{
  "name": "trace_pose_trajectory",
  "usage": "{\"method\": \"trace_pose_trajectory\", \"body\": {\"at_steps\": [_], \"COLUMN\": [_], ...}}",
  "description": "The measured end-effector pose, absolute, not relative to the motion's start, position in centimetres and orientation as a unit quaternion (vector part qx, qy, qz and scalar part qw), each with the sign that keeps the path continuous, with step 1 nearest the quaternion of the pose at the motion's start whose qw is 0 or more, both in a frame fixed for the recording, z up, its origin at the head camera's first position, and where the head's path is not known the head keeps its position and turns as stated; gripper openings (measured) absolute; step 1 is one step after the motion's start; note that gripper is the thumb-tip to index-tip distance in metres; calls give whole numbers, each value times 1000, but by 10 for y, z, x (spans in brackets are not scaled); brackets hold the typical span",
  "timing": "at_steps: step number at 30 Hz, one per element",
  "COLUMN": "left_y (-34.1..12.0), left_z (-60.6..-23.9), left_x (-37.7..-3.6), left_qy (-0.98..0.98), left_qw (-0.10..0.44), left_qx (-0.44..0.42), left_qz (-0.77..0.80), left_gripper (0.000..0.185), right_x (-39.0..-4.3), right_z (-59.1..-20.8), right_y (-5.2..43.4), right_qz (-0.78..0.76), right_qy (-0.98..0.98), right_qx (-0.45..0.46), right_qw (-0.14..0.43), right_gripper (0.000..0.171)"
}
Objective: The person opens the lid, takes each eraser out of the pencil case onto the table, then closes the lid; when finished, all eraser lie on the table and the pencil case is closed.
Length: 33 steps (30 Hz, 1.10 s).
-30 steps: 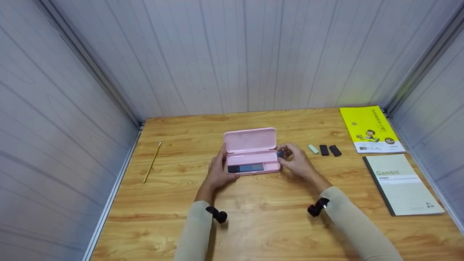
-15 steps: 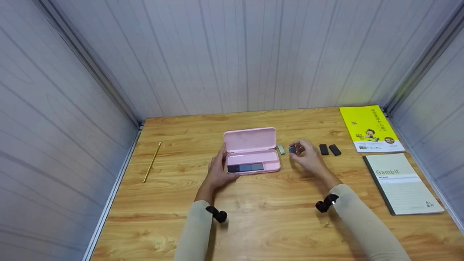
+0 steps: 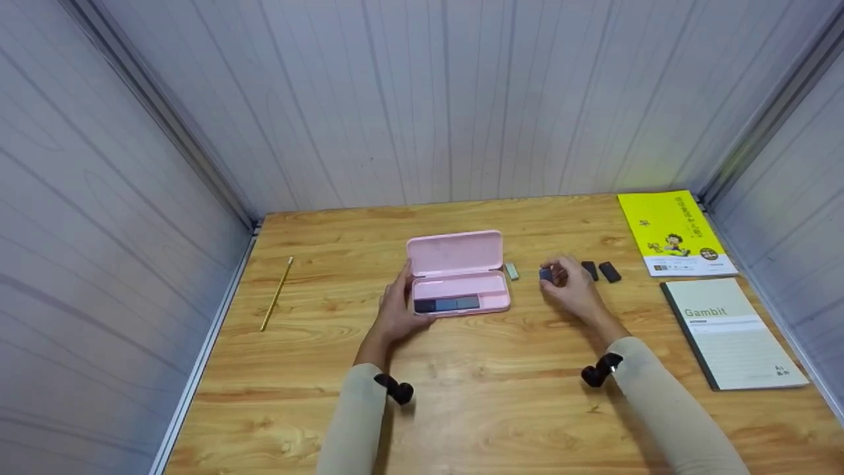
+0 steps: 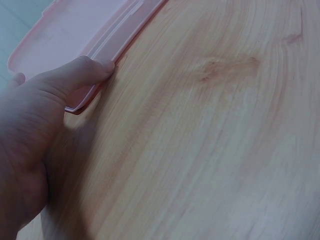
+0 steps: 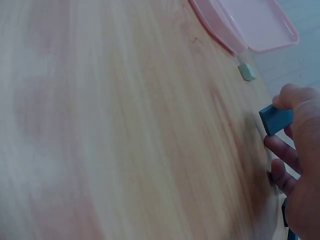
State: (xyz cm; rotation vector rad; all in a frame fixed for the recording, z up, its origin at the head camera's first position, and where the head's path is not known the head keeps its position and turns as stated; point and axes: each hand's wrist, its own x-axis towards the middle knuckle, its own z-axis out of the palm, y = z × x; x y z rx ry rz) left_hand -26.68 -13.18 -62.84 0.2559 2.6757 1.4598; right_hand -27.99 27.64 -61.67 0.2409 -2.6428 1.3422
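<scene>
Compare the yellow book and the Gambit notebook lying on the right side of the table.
The yellow book has a bright yellow cover with a cartoon figure; the Gambit notebook is pale with a dark spine and plain lettering. The yellow book lies farther back, near the wall corner; the Gambit notebook lies nearer the person. Both lie flat and closed on the wooden table, untouched by either hand.

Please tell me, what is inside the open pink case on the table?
In the pink case, dark blocks lie along the front of the tray; how many is unclear. The rest of the tray looks bare. The left hand covers the case's left end.
</scene>
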Motion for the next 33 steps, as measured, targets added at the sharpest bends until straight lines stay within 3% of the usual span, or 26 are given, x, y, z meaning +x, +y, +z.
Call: {"method": "trace_pose_trajectory", "body": {"at_steps": [24,33], "left_y": [-131,-131], "left_z": [-627,-627], "left_x": [-267,-267], "left_qy": [876,869], "left_qw": [57,35], "left_qx": [72,92], "left_qz": [474,485], "left_gripper": [136,137], "right_x": [-280,-278], "right_z": [-622,-613], "right_y": [277,276], "right_qz": [449,449], "right_qy": [-887,-885], "right_qx": [92,105], "right_qw": [64,68], "right_gripper": [39,35]}}
